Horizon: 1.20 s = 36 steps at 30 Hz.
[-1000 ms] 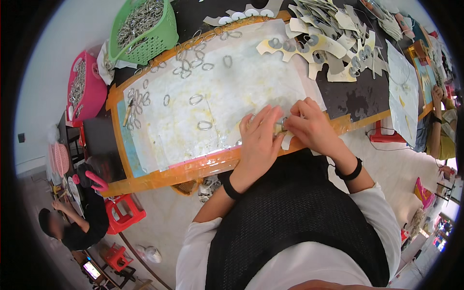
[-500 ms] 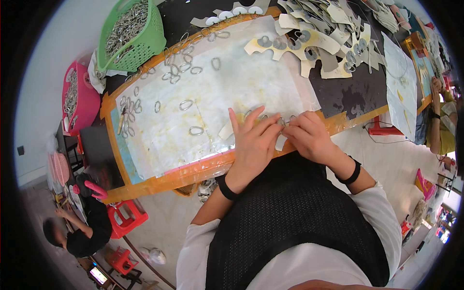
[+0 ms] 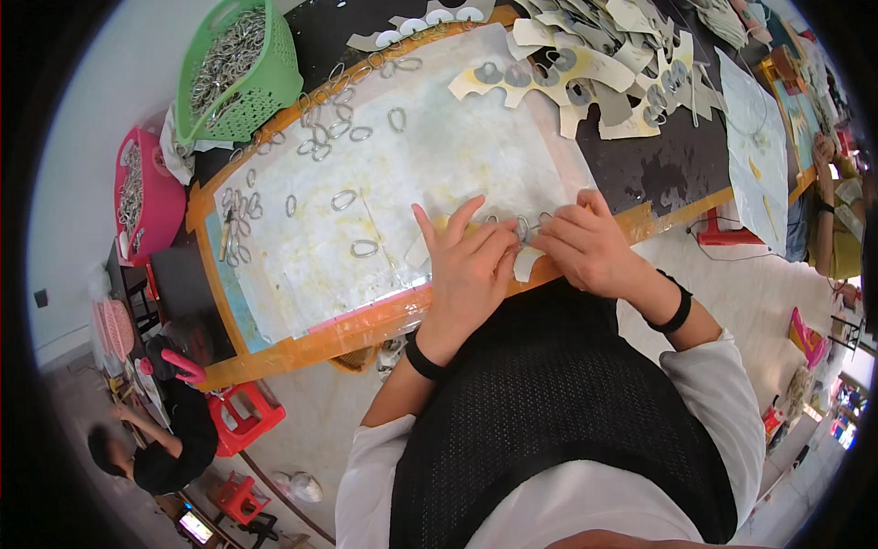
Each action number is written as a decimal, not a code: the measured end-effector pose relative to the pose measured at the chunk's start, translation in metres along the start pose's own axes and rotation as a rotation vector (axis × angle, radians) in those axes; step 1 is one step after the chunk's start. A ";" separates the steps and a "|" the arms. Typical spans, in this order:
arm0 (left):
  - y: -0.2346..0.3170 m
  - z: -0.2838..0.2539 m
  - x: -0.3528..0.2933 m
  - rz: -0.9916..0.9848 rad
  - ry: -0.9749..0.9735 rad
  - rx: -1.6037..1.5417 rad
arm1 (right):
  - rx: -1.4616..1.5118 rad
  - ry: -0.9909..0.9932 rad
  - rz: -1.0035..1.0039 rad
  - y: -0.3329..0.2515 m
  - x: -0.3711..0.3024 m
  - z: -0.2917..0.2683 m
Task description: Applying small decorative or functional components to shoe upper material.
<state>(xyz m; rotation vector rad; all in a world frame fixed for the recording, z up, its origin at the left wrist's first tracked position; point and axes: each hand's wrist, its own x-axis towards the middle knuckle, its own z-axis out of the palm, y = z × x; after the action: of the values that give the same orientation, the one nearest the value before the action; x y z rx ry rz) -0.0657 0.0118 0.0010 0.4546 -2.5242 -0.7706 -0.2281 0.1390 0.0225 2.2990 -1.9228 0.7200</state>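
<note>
Fingers of the left hand (image 3: 466,279) are standing partly apart; those of the right hand (image 3: 590,256) are resting close together. Between them, a silver oval metal ring (image 3: 523,227) is sitting by the near right edge of a yellow-stained white paper sheet (image 3: 311,247); whether either hand is pinching it, one cannot tell. Loose silver rings (image 3: 365,248) are lying across the sheet. Flat cream cutouts (image 3: 594,69) are piling at its far right corner, and a green plastic basket (image 3: 285,78) is standing beyond its far left side.

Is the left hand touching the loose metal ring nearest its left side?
Apart: the head view shows white sheet between the left hand and that metal ring.
</note>
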 end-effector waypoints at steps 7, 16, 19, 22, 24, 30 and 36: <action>0.001 0.000 0.000 0.052 -0.012 0.000 | 0.013 0.097 0.142 -0.011 -0.010 0.008; -0.002 -0.001 -0.003 0.055 0.006 -0.008 | 0.197 0.064 0.030 0.003 -0.002 0.012; -0.002 0.001 -0.003 0.031 0.028 0.007 | 0.173 0.081 0.005 0.005 -0.004 0.013; 0.000 -0.003 -0.003 0.042 0.013 0.013 | 0.149 0.120 -0.015 0.003 -0.006 0.013; 0.001 -0.003 -0.004 0.050 0.012 0.027 | 0.153 0.138 -0.013 0.001 -0.012 0.015; 0.001 -0.003 -0.003 0.058 -0.005 0.020 | 0.170 0.119 0.089 -0.010 -0.021 0.017; 0.012 -0.023 0.011 0.074 -0.073 -0.087 | 0.161 0.110 0.168 -0.017 -0.023 0.016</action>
<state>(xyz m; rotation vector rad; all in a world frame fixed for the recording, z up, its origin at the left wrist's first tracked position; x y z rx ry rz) -0.0651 0.0065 0.0281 0.3077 -2.5469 -0.8790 -0.2095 0.1581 0.0039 2.1481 -2.0960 1.0305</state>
